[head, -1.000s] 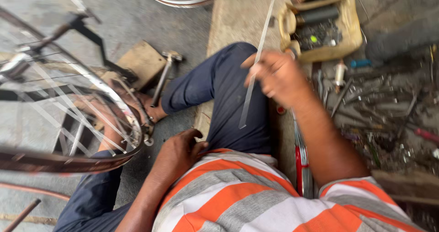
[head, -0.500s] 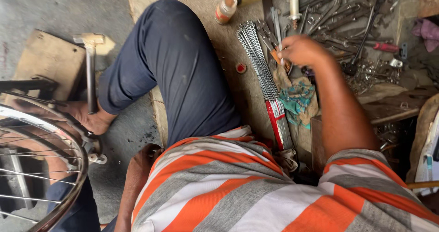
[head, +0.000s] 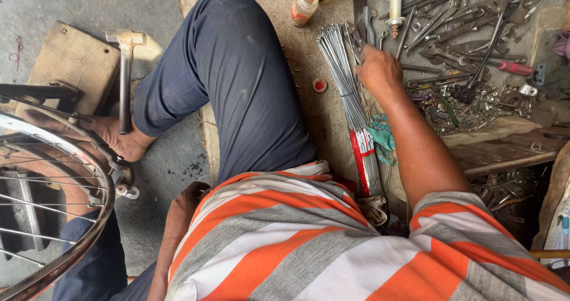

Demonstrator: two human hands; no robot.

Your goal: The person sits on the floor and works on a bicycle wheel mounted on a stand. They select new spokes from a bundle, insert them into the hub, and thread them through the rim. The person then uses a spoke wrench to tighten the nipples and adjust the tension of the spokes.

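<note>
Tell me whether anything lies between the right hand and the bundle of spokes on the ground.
Nothing visible does. The right hand rests at the right edge of the bundle of spokes, its fingers against the thin rods. The loose wrenches lie on the hand's far side, away from the bundle.

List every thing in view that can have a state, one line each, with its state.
right hand: stretched out, fingers resting at the upper end of the spoke bundle
left hand: down by the hip, mostly hidden; grip cannot be told
spoke bundle: lying flat, fanned at top, wrapped at the lower end
bicycle wheel: tilted, rim and spokes partly in view
hammer: lying on wooden board
small bottle: lying on its side, capped
</note>
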